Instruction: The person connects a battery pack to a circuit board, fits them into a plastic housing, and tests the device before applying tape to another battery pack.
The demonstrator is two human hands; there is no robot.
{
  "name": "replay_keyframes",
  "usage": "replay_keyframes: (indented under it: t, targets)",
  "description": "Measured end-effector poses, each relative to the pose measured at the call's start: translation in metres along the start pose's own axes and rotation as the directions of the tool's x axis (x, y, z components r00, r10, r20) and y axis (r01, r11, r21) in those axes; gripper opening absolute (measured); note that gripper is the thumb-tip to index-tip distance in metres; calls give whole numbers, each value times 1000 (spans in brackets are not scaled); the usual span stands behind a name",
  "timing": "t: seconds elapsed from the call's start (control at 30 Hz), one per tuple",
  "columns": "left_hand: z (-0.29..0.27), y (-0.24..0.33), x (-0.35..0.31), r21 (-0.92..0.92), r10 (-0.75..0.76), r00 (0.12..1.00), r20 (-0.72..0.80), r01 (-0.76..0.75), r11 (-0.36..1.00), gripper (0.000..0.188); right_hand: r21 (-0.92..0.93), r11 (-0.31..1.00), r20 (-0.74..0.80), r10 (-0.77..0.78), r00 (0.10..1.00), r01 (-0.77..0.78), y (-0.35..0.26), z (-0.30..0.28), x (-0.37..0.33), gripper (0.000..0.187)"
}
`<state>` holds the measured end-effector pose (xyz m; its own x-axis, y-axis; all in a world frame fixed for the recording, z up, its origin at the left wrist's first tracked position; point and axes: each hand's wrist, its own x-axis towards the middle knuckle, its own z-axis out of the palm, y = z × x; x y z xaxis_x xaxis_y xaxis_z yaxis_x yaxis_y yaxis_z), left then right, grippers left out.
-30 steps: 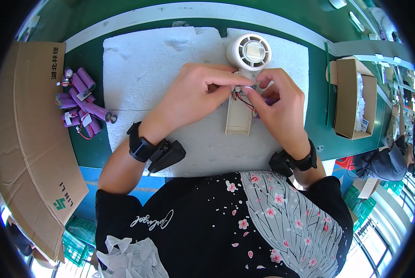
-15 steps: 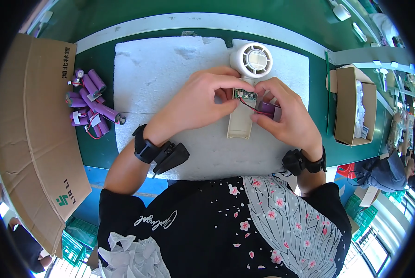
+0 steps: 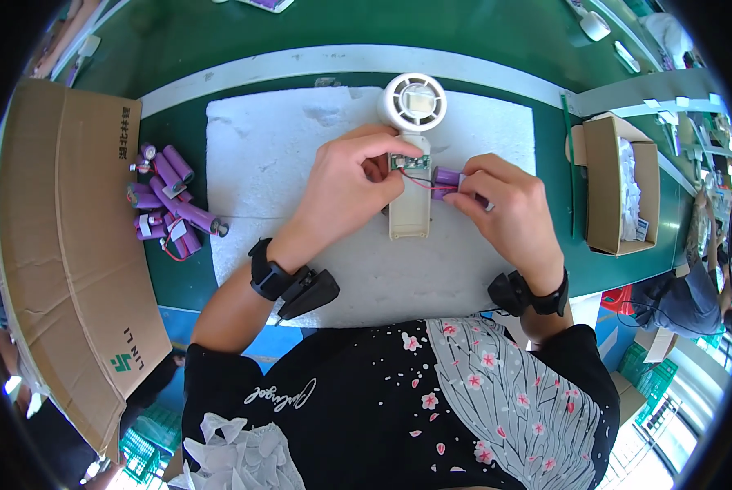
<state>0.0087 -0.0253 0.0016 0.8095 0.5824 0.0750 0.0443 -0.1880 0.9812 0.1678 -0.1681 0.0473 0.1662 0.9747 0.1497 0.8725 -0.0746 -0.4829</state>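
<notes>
A white handheld fan (image 3: pixel 413 103) lies on the foam sheet, its round grille at the far end and its open handle shell (image 3: pixel 409 219) toward me. A green circuit board (image 3: pixel 410 162) sits in the upper part of the shell. My left hand (image 3: pixel 351 173) grips the fan's handle at the board, thumb and forefinger at its left edge. To the right of the shell, my right hand (image 3: pixel 505 204) holds a purple battery (image 3: pixel 446 176) between thumb and fingers, which hide part of it. Thin red and dark wires (image 3: pixel 421 181) run between board and battery.
Several purple batteries with wires (image 3: pixel 170 186) are heaped left of the white foam sheet (image 3: pixel 292 122). A large cardboard box (image 3: pixel 72 245) borders the left side. On the right stands an open carton (image 3: pixel 603 188) with white packets. Another person (image 3: pixel 685 298) is at the far right.
My right hand has drawn the battery away from the shell to the right, and the wires stretch across more openly. The fan sits slightly further left in view, with my left hand still on it.
</notes>
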Motion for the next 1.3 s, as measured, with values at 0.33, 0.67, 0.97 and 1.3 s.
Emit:
replay_keyframes:
  t: [0.33, 0.67, 0.97, 1.3]
  targets:
    - [-1, -4, -2, 73, -14, 999, 38, 11, 997, 32, -158, 985, 4, -69, 998, 69, -5, 2, -12, 10]
    - [2, -4, 0, 24, 16, 1000, -11, -15, 1000, 31, -273, 950, 53, -144, 988, 153, -3, 3, -12, 7]
    - [-4, -5, -1, 33, 6, 999, 38, -7, 999, 30, -42, 996, -26, -77, 997, 76, -4, -3, -9, 10]
    - [2, -19, -2, -7, 133, 991, -13, -133, 991, 26, -150, 986, -22, -81, 996, 77, -12, 6, -16, 10]
